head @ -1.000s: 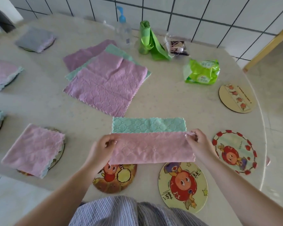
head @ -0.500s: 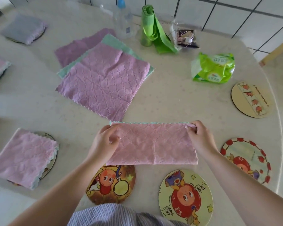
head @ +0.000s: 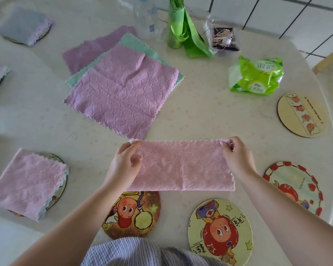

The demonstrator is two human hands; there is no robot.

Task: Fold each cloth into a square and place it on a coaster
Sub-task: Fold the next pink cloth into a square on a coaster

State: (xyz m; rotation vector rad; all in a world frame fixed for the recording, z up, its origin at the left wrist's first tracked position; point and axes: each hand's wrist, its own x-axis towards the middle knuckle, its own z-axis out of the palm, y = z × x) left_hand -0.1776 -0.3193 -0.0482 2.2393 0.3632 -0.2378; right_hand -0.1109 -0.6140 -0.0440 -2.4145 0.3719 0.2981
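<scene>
Now the green strip is covered, my left hand [head: 123, 162] and right hand [head: 236, 154] pinch the pink cloth's [head: 181, 167] far corners, just above the cartoon coaster [head: 132, 214]; next I should match edges, then fold sideways.

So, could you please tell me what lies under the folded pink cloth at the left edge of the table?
A round coaster shows as a crescent along the right side of the folded pink cloth. Its picture is almost wholly covered, so the design cannot be told.
</scene>
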